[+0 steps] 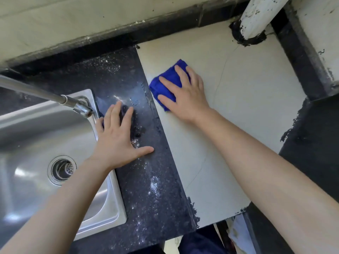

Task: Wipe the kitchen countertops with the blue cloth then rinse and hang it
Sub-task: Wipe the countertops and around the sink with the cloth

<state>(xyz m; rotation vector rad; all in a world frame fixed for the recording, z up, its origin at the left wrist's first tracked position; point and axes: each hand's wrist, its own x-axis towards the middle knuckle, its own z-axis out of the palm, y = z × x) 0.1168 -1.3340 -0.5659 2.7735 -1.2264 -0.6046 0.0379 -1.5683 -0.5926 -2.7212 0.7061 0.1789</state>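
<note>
A folded blue cloth (pixel 166 83) lies on the pale tiled countertop (pixel 244 99), close to its left edge. My right hand (pixel 185 92) presses flat on top of the cloth, fingers spread, covering its right half. My left hand (pixel 117 138) rests palm down with fingers apart on the dark speckled granite counter (pixel 152 180), right beside the sink rim. White dusty specks and a few wet spots show on the granite.
A steel sink (pixel 36 136) with a round drain (pixel 62 169) fills the left. A metal tap spout (pixel 55 98) reaches over it from the left. A white pipe (pixel 260 15) rises at the back right corner. Dark wall edging borders the right side.
</note>
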